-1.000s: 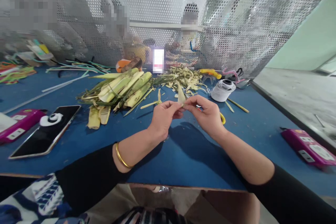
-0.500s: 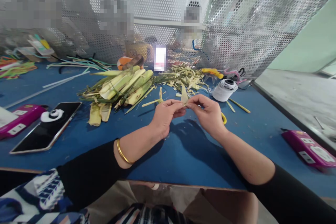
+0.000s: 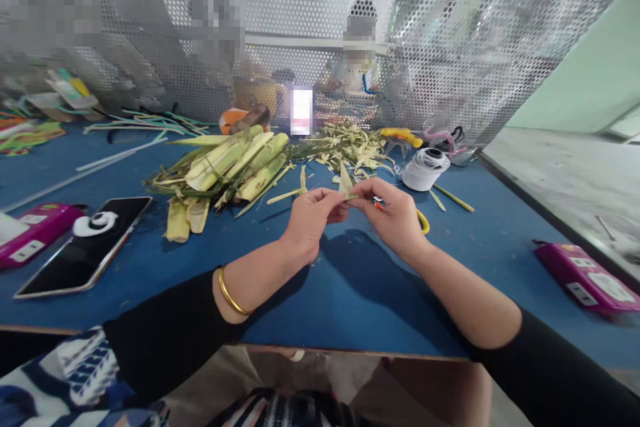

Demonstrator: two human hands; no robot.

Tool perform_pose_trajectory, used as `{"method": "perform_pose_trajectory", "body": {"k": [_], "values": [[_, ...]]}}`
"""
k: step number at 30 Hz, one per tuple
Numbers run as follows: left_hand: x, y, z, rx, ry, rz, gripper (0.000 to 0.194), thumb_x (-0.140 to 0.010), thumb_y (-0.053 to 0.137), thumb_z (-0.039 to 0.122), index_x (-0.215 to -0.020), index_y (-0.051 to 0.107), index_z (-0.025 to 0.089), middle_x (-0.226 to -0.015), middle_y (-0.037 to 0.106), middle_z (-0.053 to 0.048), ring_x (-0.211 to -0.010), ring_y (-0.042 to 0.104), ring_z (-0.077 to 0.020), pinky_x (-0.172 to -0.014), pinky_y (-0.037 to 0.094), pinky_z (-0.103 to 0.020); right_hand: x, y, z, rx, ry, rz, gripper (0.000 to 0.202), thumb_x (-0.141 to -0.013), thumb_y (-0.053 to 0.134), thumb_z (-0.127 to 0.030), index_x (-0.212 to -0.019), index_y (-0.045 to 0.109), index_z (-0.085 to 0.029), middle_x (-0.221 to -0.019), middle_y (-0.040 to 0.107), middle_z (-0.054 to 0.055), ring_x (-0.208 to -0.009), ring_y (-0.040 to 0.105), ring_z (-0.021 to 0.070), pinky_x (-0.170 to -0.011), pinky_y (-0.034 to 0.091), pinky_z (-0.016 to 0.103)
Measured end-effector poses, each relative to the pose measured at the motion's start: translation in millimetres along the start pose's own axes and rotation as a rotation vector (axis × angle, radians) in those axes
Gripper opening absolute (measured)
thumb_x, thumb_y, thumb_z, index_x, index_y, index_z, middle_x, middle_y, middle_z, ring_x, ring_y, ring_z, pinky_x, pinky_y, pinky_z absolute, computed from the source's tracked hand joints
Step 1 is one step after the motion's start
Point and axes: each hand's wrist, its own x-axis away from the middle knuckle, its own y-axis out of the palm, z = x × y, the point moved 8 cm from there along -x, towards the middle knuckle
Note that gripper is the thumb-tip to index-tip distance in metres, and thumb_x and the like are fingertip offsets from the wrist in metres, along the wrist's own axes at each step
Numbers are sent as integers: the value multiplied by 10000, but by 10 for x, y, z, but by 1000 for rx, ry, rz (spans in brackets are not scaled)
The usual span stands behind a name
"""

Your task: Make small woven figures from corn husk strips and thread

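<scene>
Between my two hands, above the blue table, is a pale strip of corn husk point(image 3: 345, 180) with one pointed end standing up. My left hand point(image 3: 313, 217) pinches it between thumb and fingers. From the other side my right hand point(image 3: 393, 213) pinches its lower edge, fingertips close to those of the left. A yellow loop-shaped handle point(image 3: 424, 221) shows partly from behind my right hand. Just beyond my left hand lies a small cross-shaped piece of husk point(image 3: 302, 183). Farther left is a pile of corn husks point(image 3: 235, 167).
Husk scraps point(image 3: 357, 147) lie at the back, near a yellow-handled tool point(image 3: 403, 136) and a spool of white thread point(image 3: 425, 170). Left are a phone point(image 3: 85, 250) and a magenta power strip point(image 3: 40, 233); another power strip point(image 3: 585, 277) is right. A perforated metal screen point(image 3: 310, 20) stands behind.
My fingers have shifted slightly on the husk strip, and more of its lower edge shows toward my right hand. The whole view has moved a little.
</scene>
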Motion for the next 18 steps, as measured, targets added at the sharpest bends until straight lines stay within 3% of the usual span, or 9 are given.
{"method": "perform_pose_trajectory", "body": {"k": [6,13,18], "values": [[8,15,-51,74,-88,-3,69,-654,711,177,-691,659,151,-636,660,-4,-592,609,-105,-697,519,-274,4,-17,9,64,-13,33,90,-831,599,-223,-747,632,-228,-775,667,7,-763,600,179,-731,443,310],[19,24,-7,23,5,3,54,-664,703,194,-667,664,157,-630,667,-1,-604,616,-109,-722,521,-284,12,-39,103,-45,137,85,91,-790,633,-259,-722,621,-200,-689,641,-5,-662,564,147,-648,448,284],[43,49,33,-29,55,-17,62,-673,696,226,-674,678,167,-664,695,-11,-611,624,-118,-724,527,-295,1,-49,107,-71,161,85,101,-793,623,-261,-722,593,-198,-667,623,-11,-635,549,139,-628,437,280]]}}
